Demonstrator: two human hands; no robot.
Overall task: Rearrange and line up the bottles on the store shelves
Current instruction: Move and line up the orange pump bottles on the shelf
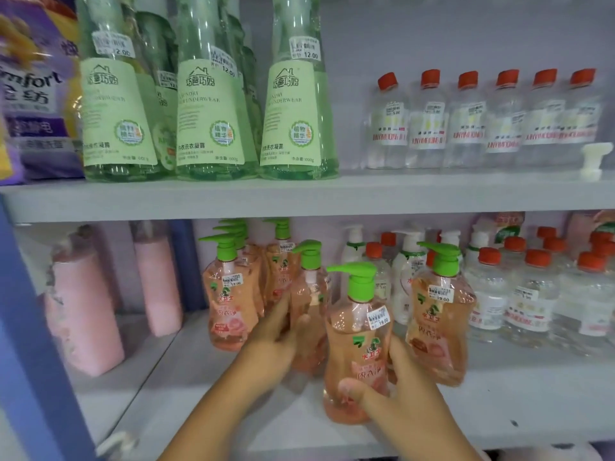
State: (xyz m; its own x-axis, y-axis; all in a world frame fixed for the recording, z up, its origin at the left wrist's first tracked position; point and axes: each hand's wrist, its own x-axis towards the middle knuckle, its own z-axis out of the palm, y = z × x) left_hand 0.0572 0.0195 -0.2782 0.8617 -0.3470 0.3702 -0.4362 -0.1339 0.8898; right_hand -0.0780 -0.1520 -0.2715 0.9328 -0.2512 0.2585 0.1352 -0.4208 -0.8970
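From the head camera, two store shelves fill the view. On the lower shelf [233, 377] stands a group of peach-coloured pump bottles with green pumps. The right hand [396, 394] comes in from five o'clock and grasps the front pump bottle [357, 341]: the thumb curls across its lower front and the fingers wrap its right side. That bottle stands nearest the shelf edge, just below the middle of the picture, its spout pointing toward nine o'clock.

The left hand [276, 331] enters from six o'clock and grips the middle pump bottle [307, 304], which sits just behind and at ten o'clock from the front one; the fingers curl round its left side and the thumb lies on its front. At three o'clock from the held bottles another pump bottle [439, 314] stands alone, touching or nearly touching the right hand's fingers. At nine o'clock a left pump bottle [226, 294] heads a row running back into the shelf.

Farther toward nine o'clock stand two pink bottles [86, 307], blurred. Toward three o'clock clear bottles with red caps [535, 294] crowd the lower shelf, with white pump bottles [407, 271] behind them.

On the upper shelf [299, 194], tall green bottles [213, 104] stand at twelve o'clock, a purple bag [33, 104] at ten o'clock, and a row of small clear red-capped bottles [466, 121] at two o'clock beside a white pump head [594, 161].
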